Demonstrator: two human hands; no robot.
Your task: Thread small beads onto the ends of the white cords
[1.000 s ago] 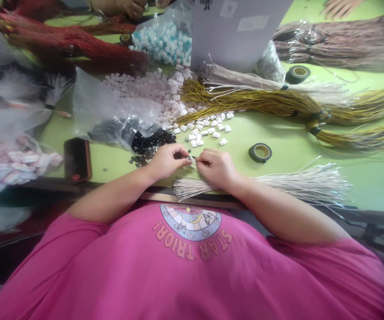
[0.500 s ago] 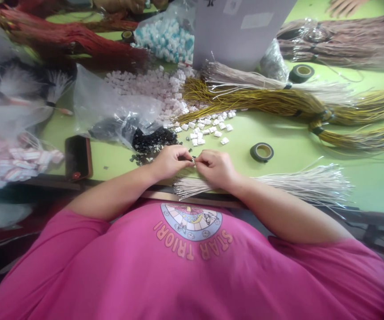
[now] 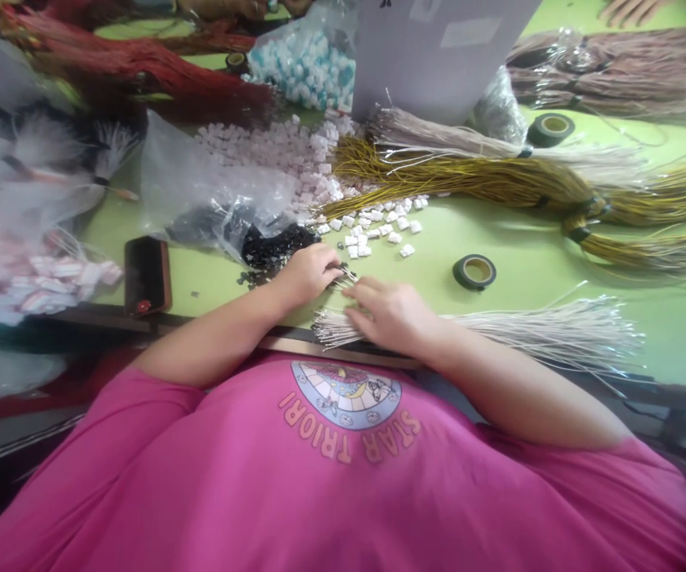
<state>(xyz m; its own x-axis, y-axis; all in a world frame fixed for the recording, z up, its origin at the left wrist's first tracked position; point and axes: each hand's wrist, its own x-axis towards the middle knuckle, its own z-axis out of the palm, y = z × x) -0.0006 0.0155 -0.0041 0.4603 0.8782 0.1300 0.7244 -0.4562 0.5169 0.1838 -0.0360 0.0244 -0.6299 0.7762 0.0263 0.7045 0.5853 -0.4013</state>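
Observation:
My left hand (image 3: pixel 307 274) is closed in a pinch in front of the black pile. A few thin white wires (image 3: pixel 348 276) stick out from its fingertips, with small dark bits at their ends. My right hand (image 3: pixel 395 314) is just to the right, its fingers stretched and thumb apart, over the white wire bundle (image 3: pixel 527 334) that lies along the table's near edge. Whether its fingertips touch the bundle I cannot tell. Beyond my left hand, small black pieces (image 3: pixel 277 248) spill from a clear plastic bag (image 3: pixel 200 183).
Small white connector pieces (image 3: pixel 358 242) lie scattered beyond my hands. A black tape roll (image 3: pixel 474 272) sits to the right, below a yellow wire bundle (image 3: pixel 486 179). A phone (image 3: pixel 146 274) rests at left. Another person's hand (image 3: pixel 632 9) shows at top right.
My hands were together at a small piece and have drawn apart. The right fingers have opened and moved nearer the white bundle; white wires now show at my left fingertips.

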